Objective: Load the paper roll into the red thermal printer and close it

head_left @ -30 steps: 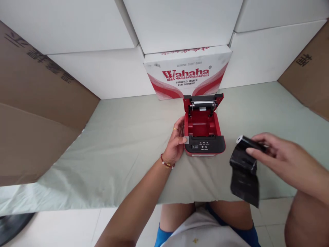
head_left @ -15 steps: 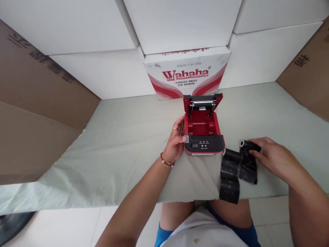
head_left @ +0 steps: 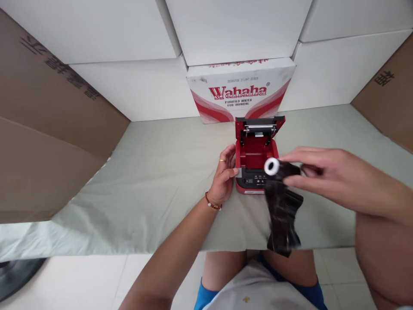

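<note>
A red and black printer (head_left: 250, 189) stands on the cloth with its lid (head_left: 260, 122) raised. Its red inner bay (head_left: 254, 160) holds nothing that I can see. My left hand (head_left: 223, 183) grips the printer's left side, thumb on the front corner and fingers along the wall. In my right hand (head_left: 329, 174) is a roll of black ribbon (head_left: 289, 170), pinched between thumb and fingers. The roll's white core end faces left, in front of the printer's right side. Glossy black film (head_left: 282, 219) hangs from it, partly blurred, covering the right end of the printer's front panel.
Pale green cloth (head_left: 161, 181) covers the table. Behind the printer is a Wahaha water carton (head_left: 240, 92), with white boxes (head_left: 240, 30) stacked around it. Brown cartons stand at the left (head_left: 48, 142) and right (head_left: 383, 103). The table's front edge lies just before my legs.
My right hand has lifted the black ribbon roll off the cloth and brought it left, up to the printer. The film now hangs down. My left hand keeps its hold on the printer.
</note>
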`<action>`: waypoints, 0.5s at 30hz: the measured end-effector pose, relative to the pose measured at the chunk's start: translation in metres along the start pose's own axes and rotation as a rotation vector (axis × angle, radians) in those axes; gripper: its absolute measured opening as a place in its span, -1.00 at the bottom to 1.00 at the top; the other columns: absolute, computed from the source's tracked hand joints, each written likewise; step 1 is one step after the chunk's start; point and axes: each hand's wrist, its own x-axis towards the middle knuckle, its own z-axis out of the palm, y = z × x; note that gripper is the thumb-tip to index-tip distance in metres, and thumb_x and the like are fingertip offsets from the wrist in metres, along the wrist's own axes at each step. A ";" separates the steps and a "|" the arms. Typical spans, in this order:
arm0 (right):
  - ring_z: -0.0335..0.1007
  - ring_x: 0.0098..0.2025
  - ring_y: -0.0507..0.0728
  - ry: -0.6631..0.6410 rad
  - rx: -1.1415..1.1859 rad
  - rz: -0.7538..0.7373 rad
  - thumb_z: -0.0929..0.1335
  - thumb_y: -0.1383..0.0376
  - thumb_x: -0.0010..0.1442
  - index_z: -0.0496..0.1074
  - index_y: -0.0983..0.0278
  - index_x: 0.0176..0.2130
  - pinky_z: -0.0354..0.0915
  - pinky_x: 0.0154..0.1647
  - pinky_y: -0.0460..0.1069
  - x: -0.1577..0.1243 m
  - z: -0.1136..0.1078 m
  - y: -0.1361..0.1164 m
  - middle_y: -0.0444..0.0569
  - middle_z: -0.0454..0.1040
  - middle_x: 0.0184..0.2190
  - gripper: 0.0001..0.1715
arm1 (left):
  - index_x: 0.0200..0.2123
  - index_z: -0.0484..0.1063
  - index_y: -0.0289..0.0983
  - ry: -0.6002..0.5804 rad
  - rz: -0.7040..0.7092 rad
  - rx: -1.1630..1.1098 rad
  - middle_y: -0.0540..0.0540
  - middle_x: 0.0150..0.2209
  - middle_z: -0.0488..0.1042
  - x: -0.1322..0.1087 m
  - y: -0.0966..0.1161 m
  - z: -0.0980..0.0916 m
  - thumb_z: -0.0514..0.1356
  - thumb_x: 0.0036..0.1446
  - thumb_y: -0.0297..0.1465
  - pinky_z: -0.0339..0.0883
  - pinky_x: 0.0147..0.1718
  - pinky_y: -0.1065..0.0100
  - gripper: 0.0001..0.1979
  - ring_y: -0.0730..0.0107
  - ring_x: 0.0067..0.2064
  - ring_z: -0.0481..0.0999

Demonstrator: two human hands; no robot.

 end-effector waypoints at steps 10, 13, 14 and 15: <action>0.68 0.04 0.43 -0.228 -0.583 0.273 0.36 0.26 0.43 0.62 0.19 0.23 0.44 -0.14 0.16 0.084 0.055 -0.026 0.17 0.71 0.12 -0.54 | 0.29 0.46 -0.12 -0.030 0.861 1.027 -0.23 0.13 0.56 -0.032 0.025 0.025 0.17 0.47 -0.08 0.42 0.34 -0.16 -0.55 -0.05 0.31 0.54; 0.69 0.06 0.46 -0.248 -0.604 0.292 0.36 0.27 0.42 0.61 0.16 0.26 0.44 -0.15 0.16 0.090 0.061 -0.027 0.19 0.70 0.14 -0.51 | 0.21 0.51 -0.14 -0.017 0.896 1.157 -0.14 -0.07 0.64 -0.037 0.028 0.035 0.26 0.37 -0.29 0.47 0.22 -0.04 -0.63 0.04 0.16 0.63; 0.69 0.06 0.46 -0.249 -0.611 0.302 0.36 0.27 0.41 0.61 0.16 0.26 0.45 -0.15 0.17 0.092 0.063 -0.027 0.20 0.70 0.14 -0.51 | 0.20 0.51 -0.15 -0.012 0.891 1.170 -0.13 -0.09 0.65 -0.037 0.028 0.037 0.28 0.34 -0.34 0.47 0.20 -0.01 -0.62 0.06 0.13 0.64; 0.69 0.06 0.47 -0.249 -0.618 0.311 0.37 0.28 0.41 0.61 0.15 0.27 0.45 -0.15 0.17 0.095 0.064 -0.026 0.21 0.71 0.13 -0.50 | 0.19 0.52 -0.16 -0.016 0.891 1.174 -0.13 -0.09 0.66 -0.037 0.027 0.039 0.29 0.31 -0.37 0.47 0.18 0.01 -0.61 0.07 0.12 0.64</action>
